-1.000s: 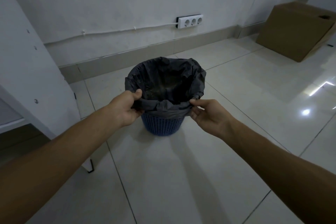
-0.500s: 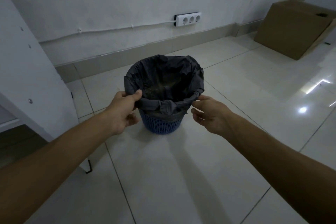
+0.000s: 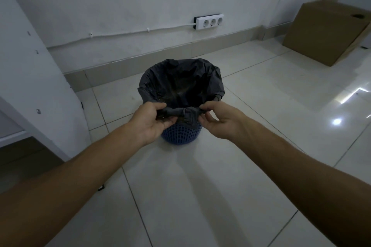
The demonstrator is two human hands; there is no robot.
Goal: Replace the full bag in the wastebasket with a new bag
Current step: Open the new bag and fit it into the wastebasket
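**Black bag gathered at the basket's near rim**

Pale tiled floor (image 3: 261,106) carries a blue wastebasket (image 3: 181,133) near the far wall, lined with a black bag (image 3: 180,84). The left hand (image 3: 149,121) and right hand (image 3: 217,119) each pinch the bag's near edge.

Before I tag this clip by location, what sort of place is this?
Probably a sparsely furnished office or utility room: glossy tiled floor, a wall socket strip with surface-run cable, a cardboard box, and a small blue wastebasket.
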